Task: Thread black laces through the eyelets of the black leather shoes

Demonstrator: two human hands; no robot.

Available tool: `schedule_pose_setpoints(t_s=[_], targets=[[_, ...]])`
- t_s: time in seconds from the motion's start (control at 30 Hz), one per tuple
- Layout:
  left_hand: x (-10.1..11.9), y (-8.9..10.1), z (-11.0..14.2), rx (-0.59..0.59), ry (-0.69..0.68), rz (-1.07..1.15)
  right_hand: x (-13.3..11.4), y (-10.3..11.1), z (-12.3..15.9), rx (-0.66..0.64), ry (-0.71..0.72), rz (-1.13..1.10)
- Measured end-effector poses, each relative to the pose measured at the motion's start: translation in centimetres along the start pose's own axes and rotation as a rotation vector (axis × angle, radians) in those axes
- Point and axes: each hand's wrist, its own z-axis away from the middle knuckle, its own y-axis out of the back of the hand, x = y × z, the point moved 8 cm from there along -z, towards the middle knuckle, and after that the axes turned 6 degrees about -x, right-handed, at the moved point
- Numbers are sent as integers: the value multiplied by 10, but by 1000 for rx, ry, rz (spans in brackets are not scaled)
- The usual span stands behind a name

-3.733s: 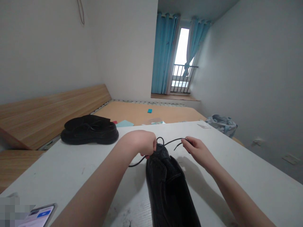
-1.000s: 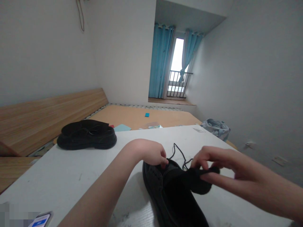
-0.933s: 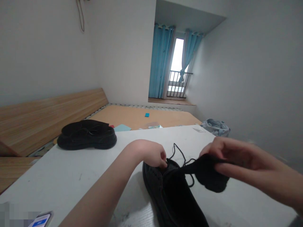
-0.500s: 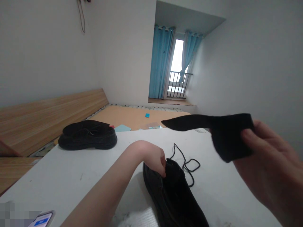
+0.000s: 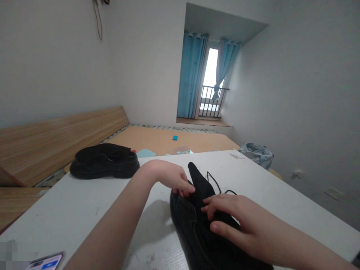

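Note:
A black leather lace-up shoe [image 5: 184, 225] lies on the white table, toe towards me. My left hand [image 5: 176, 182] grips its collar from the left. A pointed black cloth piece [image 5: 198, 183] stands up out of the shoe's opening, its lower part hidden inside. My right hand [image 5: 227, 221] presses on the cloth and shoe with fingers spread. A thin black lace [image 5: 216, 185] lies in loose loops on the table behind the shoe.
A pair of black shoes [image 5: 104, 162] sits on the white table [image 5: 92, 210] to the left. A phone [image 5: 46, 261] lies at the near left edge. Beyond stand a wooden bed frame [image 5: 56, 142] and a patterned bag [image 5: 257, 154].
My right hand has come down from the air with the black cloth, and the cloth now sits in the shoe's opening. The left hand stays on the shoe.

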Motion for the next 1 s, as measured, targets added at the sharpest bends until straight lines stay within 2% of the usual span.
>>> schedule_pose_setpoints(t_s=[0.13, 0.23, 0.37, 0.47, 0.57, 0.63, 0.73, 0.83, 0.9, 0.93, 1.0], targets=[[-4, -2, -4, -28, -11, 60, -3, -11, -1, -19, 52, 147], [-5, -2, -5, -23, -2, 118, -6, -14, 0, -22, 83, 161], [-9, 2, -7, 50, 76, 83, -10, -5, 3, -25, 80, 70], [-13, 4, -7, 80, 163, 7, -2, 13, 2, 65, 47, -96], [-18, 5, -8, 90, 251, -62, 27, 32, -3, 218, -31, -188], [-20, 5, -8, 107, 308, -102, 52, 32, -11, 226, -39, -119], [-19, 9, -6, 181, 387, -154, 95, 7, -32, 91, -26, 113], [-11, 17, 1, 361, 423, -221, 148, -13, -48, 126, -191, 185], [2, 23, 6, 489, 376, -275, 167, -25, -56, 157, -217, 182], [11, 22, 7, 501, 315, -291, 171, -30, -60, 170, -214, 176], [28, 10, 2, 377, 170, -273, 173, -36, -66, 202, -190, 165]])
